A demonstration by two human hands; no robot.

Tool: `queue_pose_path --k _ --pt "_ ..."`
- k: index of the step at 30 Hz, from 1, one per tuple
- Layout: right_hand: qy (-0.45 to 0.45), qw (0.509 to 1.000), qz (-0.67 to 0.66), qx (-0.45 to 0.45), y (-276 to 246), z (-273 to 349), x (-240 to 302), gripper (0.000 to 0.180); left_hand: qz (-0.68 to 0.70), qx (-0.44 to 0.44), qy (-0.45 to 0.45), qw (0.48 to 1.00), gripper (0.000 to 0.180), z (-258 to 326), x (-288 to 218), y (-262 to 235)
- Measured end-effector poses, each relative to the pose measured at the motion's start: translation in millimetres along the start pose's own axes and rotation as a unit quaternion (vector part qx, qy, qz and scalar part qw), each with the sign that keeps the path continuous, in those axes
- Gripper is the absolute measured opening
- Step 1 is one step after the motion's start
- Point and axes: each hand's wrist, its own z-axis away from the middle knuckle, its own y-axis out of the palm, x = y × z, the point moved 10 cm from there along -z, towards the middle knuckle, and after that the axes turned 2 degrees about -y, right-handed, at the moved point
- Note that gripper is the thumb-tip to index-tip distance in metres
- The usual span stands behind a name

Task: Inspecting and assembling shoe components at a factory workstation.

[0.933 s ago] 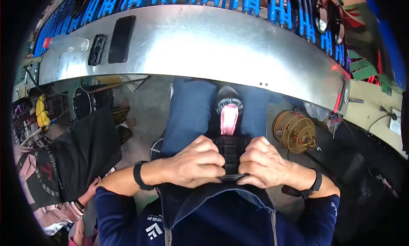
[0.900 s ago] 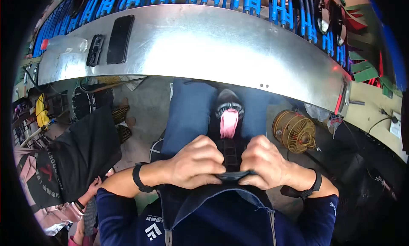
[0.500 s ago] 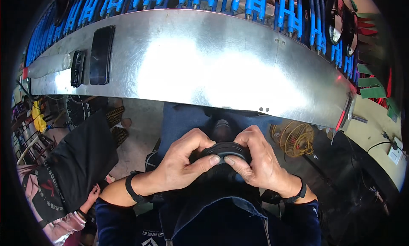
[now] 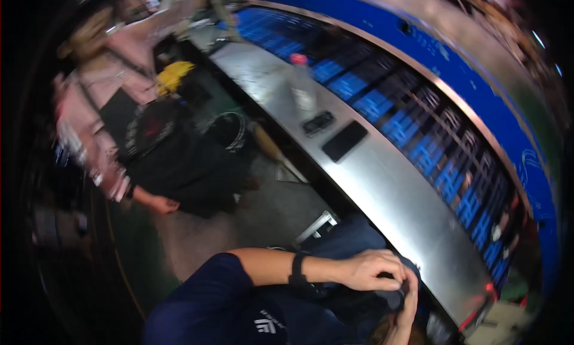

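A person's two bare hands meet low in the view, over their lap, closed together around a small dark rounded object (image 4: 391, 297) that is mostly hidden and too blurred to identify. The left hand (image 4: 373, 268) curls over the top of the object, fingers bent and clamped down on it; a black wristband (image 4: 297, 269) sits on that forearm, which comes out of a dark navy sleeve (image 4: 203, 291). The right hand (image 4: 409, 306) shows only as an edge of fingers pressed against the object's right side, so it grips the same thing, the two hands touching each other around it. The object lies just beside the near edge of a long metal counter (image 4: 382, 184) that runs diagonally from the upper left to the lower right. On the counter, toward its upper-left end, stands a clear plastic bottle with a pink cap (image 4: 302, 85); just beside it lie a small dark device (image 4: 318, 123) and a flat black phone (image 4: 344, 140), all well apart from the hands. Behind the far edge of the counter runs a row of blue racks (image 4: 418, 130). At the left another person in a pink top (image 4: 89, 106) with a dark apron sits beside the floor, one hand (image 4: 158, 204) hanging low. The whole view is smeared by motion.
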Motion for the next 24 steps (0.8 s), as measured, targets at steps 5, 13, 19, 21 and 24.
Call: queue_pose_path --k 5,13,19,21,24 --pt "-0.174 0.974 0.148 0.007 36 41 23 0.037 0.194 0.012 -0.082 0.977 0.047 41 21 25" --pt "-0.399 0.903 0.145 -0.066 63 91 122 0.049 0.193 0.031 0.161 0.967 0.053 25 -136 -4" --pt "-0.378 0.915 -0.094 -0.108 24 19 125 0.064 0.079 -0.167 0.157 0.970 0.073 19 -91 -100" --pt "-0.383 0.918 0.058 -0.083 54 14 108 0.063 0.177 -0.189 0.036 0.965 0.093 13 -35 -66" --pt "-0.432 0.892 0.098 -0.087 53 52 78 0.083 0.103 -0.125 0.076 0.984 0.094 58 -67 -23"
